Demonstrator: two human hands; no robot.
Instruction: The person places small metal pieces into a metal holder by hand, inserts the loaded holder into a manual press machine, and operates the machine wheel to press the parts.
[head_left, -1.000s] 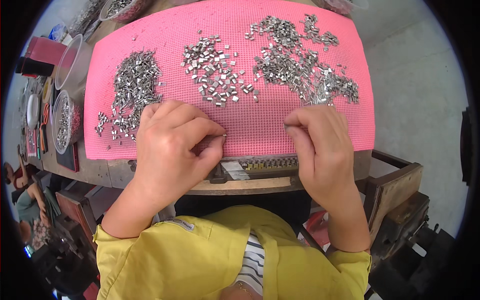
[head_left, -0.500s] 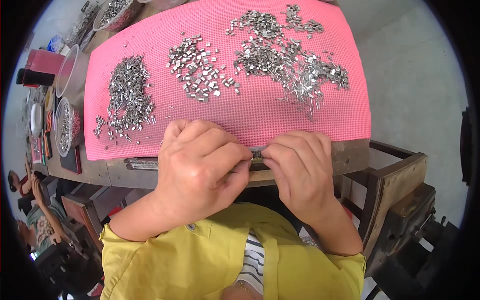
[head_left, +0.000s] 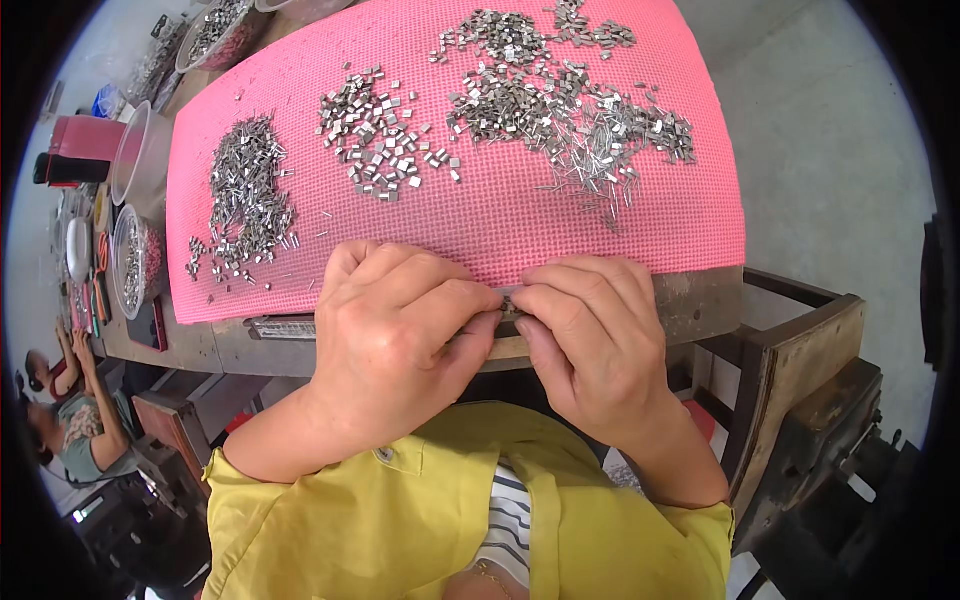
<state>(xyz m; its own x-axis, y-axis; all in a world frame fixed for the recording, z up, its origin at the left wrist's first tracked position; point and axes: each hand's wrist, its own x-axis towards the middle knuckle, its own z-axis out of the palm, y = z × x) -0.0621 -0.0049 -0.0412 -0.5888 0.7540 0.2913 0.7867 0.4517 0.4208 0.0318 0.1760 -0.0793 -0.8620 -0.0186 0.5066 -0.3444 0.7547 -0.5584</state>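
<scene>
My left hand [head_left: 395,335] and my right hand [head_left: 600,345] meet at the table's near edge, fingers bent, both closed in a pinch. Between the fingertips shows a small dark metal piece [head_left: 510,303]; most of it is hidden, and its exact kind cannot be made out. Beyond the hands, a pink mesh mat [head_left: 400,225] carries loose metal parts. On its left lies a heap of small pins and bits [head_left: 248,190]. Squarish metal blocks [head_left: 380,140] are scattered in the middle. Farther right are a heap of small links [head_left: 515,105] and thin pins [head_left: 605,165].
A long metal bar [head_left: 280,328] runs along the table's near edge by my left hand. Tubs of metal parts [head_left: 135,262] stand left of the mat, beside a dark phone-like slab [head_left: 148,325]. A wooden frame [head_left: 800,350] stands at right. Another person [head_left: 90,435] sits far left.
My fingertips have drawn closer together, covering more of the small metal piece. The view has shifted slightly, and the person at far left has moved their arms.
</scene>
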